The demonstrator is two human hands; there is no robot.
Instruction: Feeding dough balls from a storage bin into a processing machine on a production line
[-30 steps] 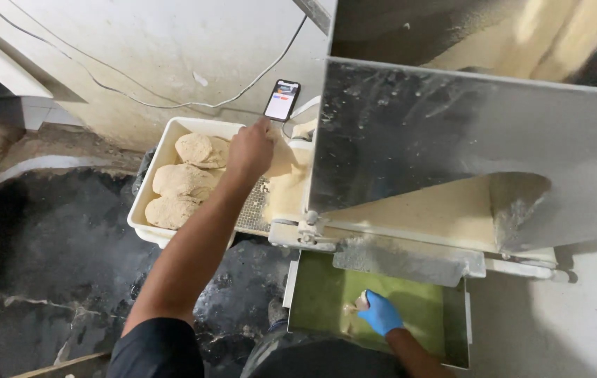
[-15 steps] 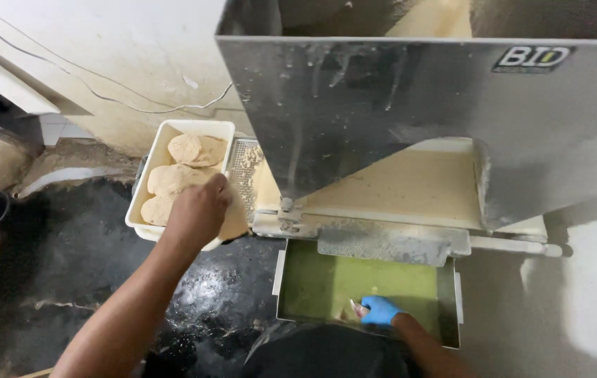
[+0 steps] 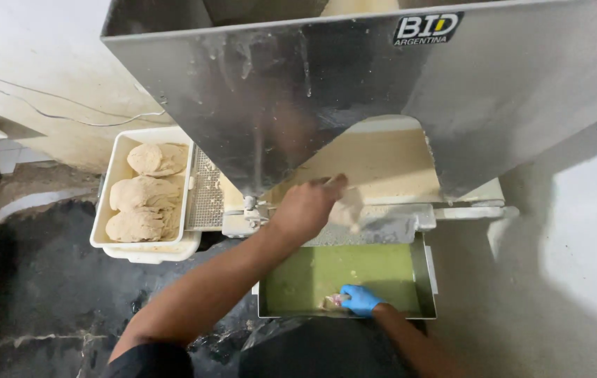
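My left hand (image 3: 309,206) is bare and reaches under the steel hopper (image 3: 354,91) of a dough machine, fingers on a pale dough piece (image 3: 346,210) at the cream belt (image 3: 375,164). My right hand (image 3: 359,299), in a blue glove, rests on the near edge of a green-floored steel tray (image 3: 421,280) below the machine, fingers closed on a small pale scrap. A white tub (image 3: 118,203) left of the machine holds three flattened dough rounds (image 3: 146,192).
A perforated metal plate (image 3: 205,192) lies between the tub and the machine. A cable (image 3: 67,115) runs along the pale wall on the left. The floor (image 3: 39,280) is dark and cracked. A pale wall rises on the right.
My left hand left the white tub and swung right, under the hopper, onto the dough at the belt. The view shifted right. My gloved right hand stayed at the green tray.
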